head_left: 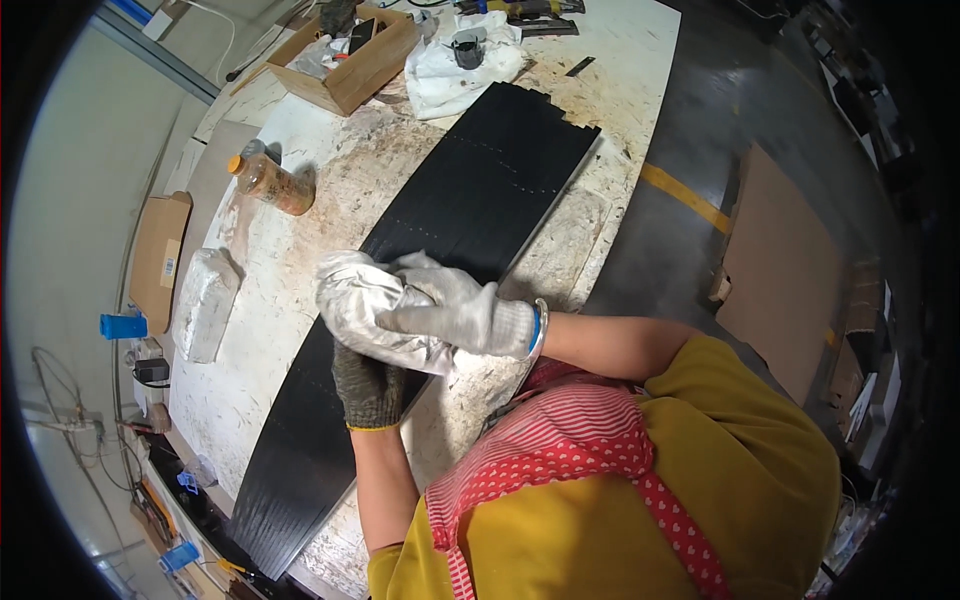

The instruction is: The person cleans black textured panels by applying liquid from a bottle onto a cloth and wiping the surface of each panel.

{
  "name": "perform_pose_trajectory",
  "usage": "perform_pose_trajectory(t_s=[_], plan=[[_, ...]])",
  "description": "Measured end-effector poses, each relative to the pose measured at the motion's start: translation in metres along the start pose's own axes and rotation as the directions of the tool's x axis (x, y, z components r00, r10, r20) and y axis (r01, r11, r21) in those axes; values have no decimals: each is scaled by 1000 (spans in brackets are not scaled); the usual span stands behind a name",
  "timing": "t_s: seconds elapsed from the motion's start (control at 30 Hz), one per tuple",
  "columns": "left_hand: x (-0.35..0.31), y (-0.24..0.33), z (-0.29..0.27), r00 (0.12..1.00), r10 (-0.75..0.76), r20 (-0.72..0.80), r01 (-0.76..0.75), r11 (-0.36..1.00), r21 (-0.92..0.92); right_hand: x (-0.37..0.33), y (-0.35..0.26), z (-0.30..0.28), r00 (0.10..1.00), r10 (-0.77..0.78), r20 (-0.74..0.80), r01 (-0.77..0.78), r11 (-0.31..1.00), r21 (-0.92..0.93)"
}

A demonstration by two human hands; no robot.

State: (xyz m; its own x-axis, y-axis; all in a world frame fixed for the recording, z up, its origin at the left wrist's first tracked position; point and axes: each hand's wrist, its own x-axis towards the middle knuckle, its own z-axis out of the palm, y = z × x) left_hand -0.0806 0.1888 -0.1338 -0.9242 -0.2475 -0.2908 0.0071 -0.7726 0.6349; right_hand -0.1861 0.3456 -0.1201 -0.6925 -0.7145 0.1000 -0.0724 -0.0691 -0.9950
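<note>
A bunched white cloth [360,305] is held over the long black board [455,200]. My right hand [455,310], in a whitish glove, grips the cloth from its right side. Just below is my left hand [368,390] in a dark grey knitted glove, against the cloth's lower edge; the cloth covers its fingers. The board has a wood-grain surface with rows of small pale marks, and its far end is notched. It lies slantwise across the white, stained worktable [270,340].
An orange-capped bottle [272,185] and a white wrapped bundle [207,305] are left of the board. Beyond stand a wooden box [345,65] of odds and ends and a white plastic bag [455,85] bearing a dark cup. Brown cardboard [775,270] is at the right.
</note>
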Motion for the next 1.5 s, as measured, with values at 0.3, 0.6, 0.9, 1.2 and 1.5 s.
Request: perform_pose_trajectory(t_s=[0.3,0.6,0.9,1.2,1.5], plan=[[33,72,-1,997,41,72,-83,471,878,-26,-10,-36,786,564,253,-606,784,133],[203,127,-79,871,488,-55,-200,454,868,-48,6,-98,953,299,49,-147,315,938],[344,105,-94,530,815,234,-464,47,885,-23,32,-62,892,444,-85,-248,638,729],[263,151,-110,711,522,471,-465,-153,872,-10,1,-63,874,440,-207,-89,564,821],[84,77,32,796,9,605,-343,-817,464,3,27,-57,946,313,-86,-132,613,779]])
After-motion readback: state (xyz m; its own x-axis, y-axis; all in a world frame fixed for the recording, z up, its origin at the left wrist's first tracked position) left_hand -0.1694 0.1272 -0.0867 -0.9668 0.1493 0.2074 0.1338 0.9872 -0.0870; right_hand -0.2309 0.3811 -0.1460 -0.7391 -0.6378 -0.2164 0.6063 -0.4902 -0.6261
